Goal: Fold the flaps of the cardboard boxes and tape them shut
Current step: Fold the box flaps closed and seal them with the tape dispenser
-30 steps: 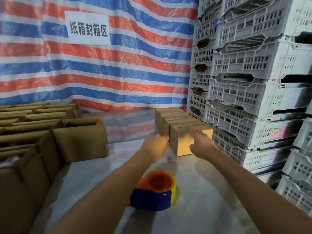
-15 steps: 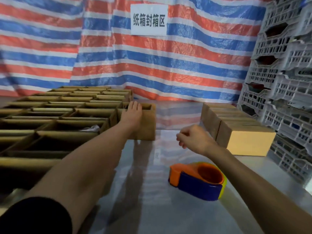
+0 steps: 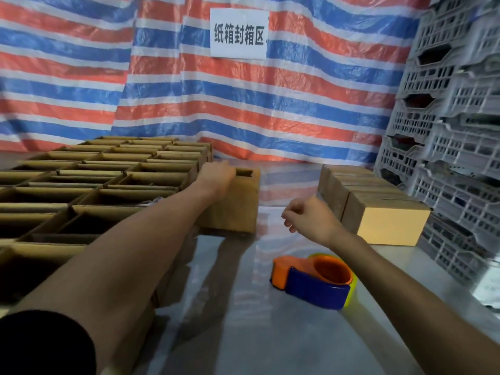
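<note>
The left hand [image 3: 216, 175] is stretched out to the far side of the surface [image 3: 243, 334], its fingers hooked over the top rim of one open box [image 3: 235, 209] and gripping it. The right hand [image 3: 311, 217] hangs just above the surface to the right of that box, fingers loosely curled, holding nothing. A black sleeve [image 3: 40, 345] covers the left upper arm; both forearms are bare.

The open box is plain brown corrugated cardboard, squarish and upright, with a dark slot of opening showing past the fingers. It stands out from the right-hand side of the block of unsealed boxes [image 3: 121, 173] that fills the left edge of the surface – same brown card, tops open, packed wall to wall in rows, too many and too crowded for me to count surely.

One tape dispenser [image 3: 313, 280] lies on its side near the middle of the surface, below the right hand and apart from it – a rounded plastic thing with an orange core, a blue band and a yellow-green rim.

Along the right edge, running to the far right corner, is a single row of closed boxes [image 3: 389, 226], touching end to end; I make out at least four, and the nearest one's front face is smooth and pale tan.

The surface itself is grey and glossy, and reflects the stripes behind. Past its right edge rise stacked white lattice plastic crates [image 3: 460, 131]. Behind hangs a crinkled red, blue and white striped tarpaulin [image 3: 297, 104] with one white paper sign [image 3: 239, 33] in black characters.
</note>
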